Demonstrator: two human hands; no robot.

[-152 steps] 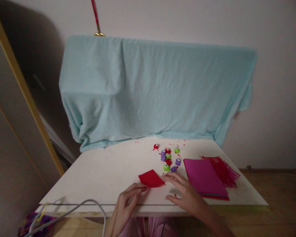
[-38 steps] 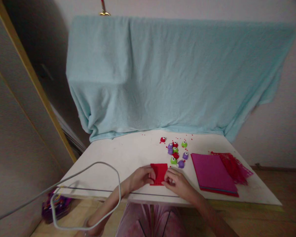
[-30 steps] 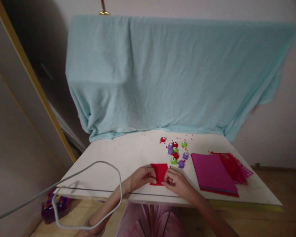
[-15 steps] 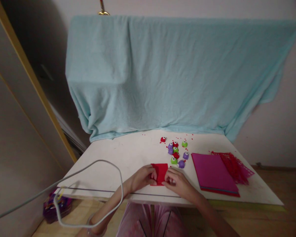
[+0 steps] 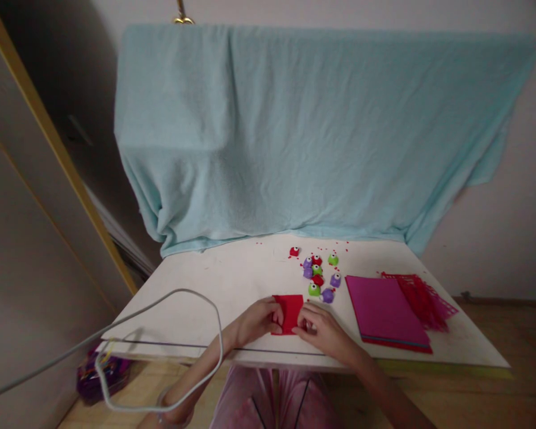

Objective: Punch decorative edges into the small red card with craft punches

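A white bench [image 5: 232,280] stands against a pale wall, with a light blue blanket [image 5: 304,137] draped over something behind it, its hem lying on the far edge of the bench.

Near the front edge, the left hand [image 5: 255,320] and the right hand [image 5: 325,332] meet on a folded piece of red paper [image 5: 289,311]. The left fingers [image 5: 274,314] are curled narrow and pinch the paper's left edge. The right fingers [image 5: 307,316] are drawn together on its right edge. The paper lies flat on the bench between the two hands, its far half uncovered.

Just beyond the right fingers sits a loose cluster of small craft punches [image 5: 317,275] in red, purple and green, with tiny red paper bits scattered about them. To the right of the right fingers, apart from them, lies a stack of magenta paper [image 5: 384,307], and touching its far right side is a heap of red punched paper [image 5: 424,298].

To the left of the left fingers a grey cable [image 5: 170,298] loops close to the camera across the bench's front corner and the left forearm. Below it, on the wooden floor, sits a purple container [image 5: 99,376], too blurred to make out further.
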